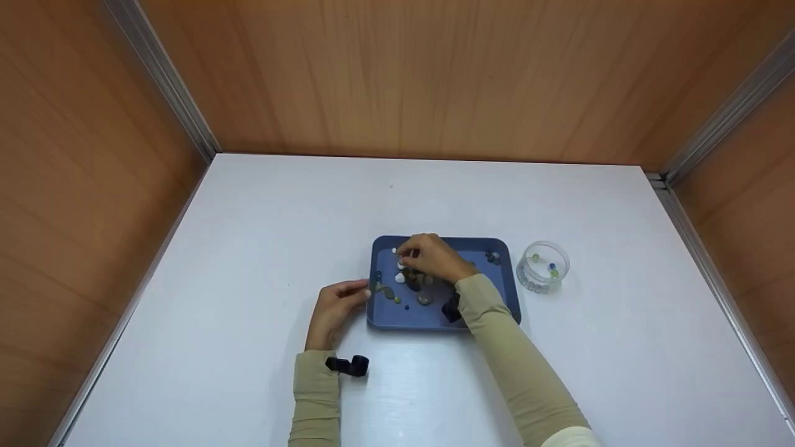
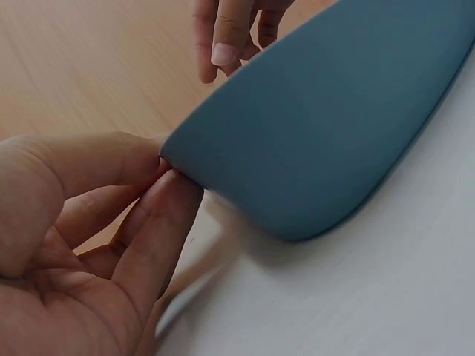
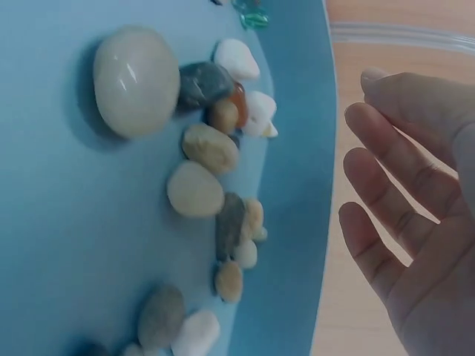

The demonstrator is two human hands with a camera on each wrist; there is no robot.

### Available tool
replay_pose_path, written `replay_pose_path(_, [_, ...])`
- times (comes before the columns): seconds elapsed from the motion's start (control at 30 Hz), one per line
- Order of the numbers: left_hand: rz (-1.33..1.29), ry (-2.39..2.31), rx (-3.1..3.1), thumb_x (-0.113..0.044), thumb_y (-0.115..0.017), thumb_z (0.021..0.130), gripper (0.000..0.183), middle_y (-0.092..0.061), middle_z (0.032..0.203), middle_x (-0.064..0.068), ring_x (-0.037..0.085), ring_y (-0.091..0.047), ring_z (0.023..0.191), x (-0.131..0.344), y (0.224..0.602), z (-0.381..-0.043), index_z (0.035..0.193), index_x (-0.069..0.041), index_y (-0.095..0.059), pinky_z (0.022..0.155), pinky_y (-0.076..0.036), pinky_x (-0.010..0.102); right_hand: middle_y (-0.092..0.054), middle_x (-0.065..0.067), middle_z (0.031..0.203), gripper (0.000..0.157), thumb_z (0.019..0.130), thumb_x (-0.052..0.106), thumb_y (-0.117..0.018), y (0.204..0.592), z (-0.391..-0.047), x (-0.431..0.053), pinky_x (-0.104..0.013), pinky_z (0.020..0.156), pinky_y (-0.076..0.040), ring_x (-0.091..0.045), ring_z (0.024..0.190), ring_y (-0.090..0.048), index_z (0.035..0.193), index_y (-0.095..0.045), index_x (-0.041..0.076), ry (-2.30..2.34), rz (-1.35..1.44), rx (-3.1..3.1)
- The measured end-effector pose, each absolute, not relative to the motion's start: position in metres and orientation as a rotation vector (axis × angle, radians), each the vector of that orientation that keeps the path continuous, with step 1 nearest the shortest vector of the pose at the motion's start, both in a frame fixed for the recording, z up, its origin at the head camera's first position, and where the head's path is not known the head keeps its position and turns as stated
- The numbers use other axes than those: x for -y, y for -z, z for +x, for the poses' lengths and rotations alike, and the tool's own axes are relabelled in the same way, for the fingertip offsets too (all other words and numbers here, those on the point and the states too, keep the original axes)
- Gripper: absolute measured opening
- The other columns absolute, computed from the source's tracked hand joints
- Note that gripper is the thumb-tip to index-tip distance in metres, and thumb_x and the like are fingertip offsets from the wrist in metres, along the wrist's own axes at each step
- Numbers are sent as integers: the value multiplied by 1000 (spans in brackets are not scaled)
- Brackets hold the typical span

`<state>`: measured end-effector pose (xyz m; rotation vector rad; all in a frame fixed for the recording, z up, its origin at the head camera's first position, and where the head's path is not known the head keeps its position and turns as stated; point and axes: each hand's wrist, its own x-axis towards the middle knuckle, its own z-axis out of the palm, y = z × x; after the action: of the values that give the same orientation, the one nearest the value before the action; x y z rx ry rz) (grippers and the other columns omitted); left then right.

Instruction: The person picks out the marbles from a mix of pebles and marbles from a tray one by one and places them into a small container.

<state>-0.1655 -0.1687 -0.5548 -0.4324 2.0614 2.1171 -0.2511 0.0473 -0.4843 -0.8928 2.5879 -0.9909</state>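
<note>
My left hand [image 1: 330, 310] pinches the left rim of a blue tray [image 1: 386, 318] between thumb and fingers; the left wrist view shows this grip on the tray's outer wall [image 2: 297, 133]. Above the tray's far left part is my right hand [image 1: 435, 257], near some white stones [image 1: 400, 278]. In the right wrist view its fingers [image 3: 378, 178] are gently bent and apart, holding nothing visible. A large pale stone [image 3: 137, 81], a dark grey stone [image 3: 204, 85] and several smaller pebbles lie in the tray. Green glass pieces [image 3: 254, 18] show at the upper edge.
Right of the tray stands a clear round container [image 1: 522, 273] with several marbles, among them a blue marble [image 1: 552, 266]. The white table [image 1: 261, 248] is bordered by wood-grain panels [image 1: 397, 81] at the back and sides.
</note>
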Motion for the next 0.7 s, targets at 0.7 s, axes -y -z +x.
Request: replay_pose_path(0.7, [-423,-2110,-2063,-4,-71,83,29,-67,115,14,15,-64,98,170,553,-164,112,-1,-70,88,-54,29,-72,-10,106,22,90,10,-66,497,-255,-16,-31,76,-56,-16,84,-67,111,-72,5,806,-889,-2571])
